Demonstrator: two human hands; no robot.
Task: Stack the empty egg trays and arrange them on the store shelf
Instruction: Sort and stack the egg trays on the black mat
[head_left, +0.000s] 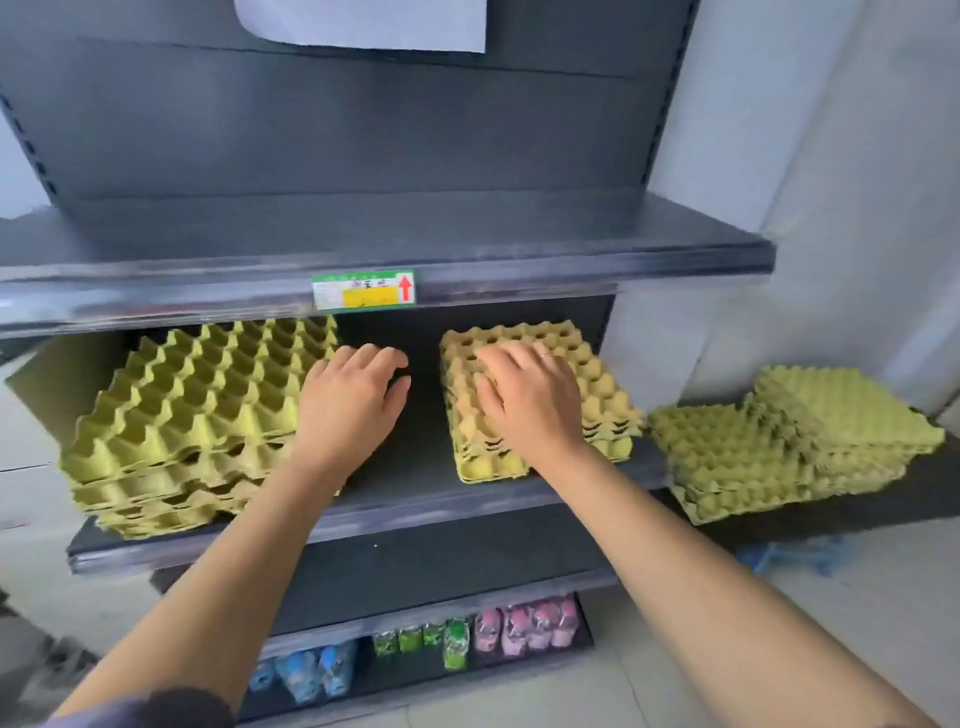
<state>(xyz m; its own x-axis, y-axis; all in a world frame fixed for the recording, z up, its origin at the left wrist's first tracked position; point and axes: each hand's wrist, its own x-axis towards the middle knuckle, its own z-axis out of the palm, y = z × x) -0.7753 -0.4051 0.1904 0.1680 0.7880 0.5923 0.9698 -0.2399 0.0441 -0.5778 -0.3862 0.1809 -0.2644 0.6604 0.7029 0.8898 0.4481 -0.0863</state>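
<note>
Head view: right grip (530, 397) is open, fingers spread flat on top of the small tray stack (610, 400) on the middle shelf (415, 493). Left grip (353, 400) is open and relaxed, holding nothing, just beside the larger tray stack (187, 415) at shelf left. Third tray stack (779, 457) sits past the shelf's right end.

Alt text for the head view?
A person's right hand rests flat on a small stack of yellow egg trays on a store shelf, while the left hand is open beside a bigger stack. A third pile sits past the shelf's right end; bottled drinks stand lower down.
</note>
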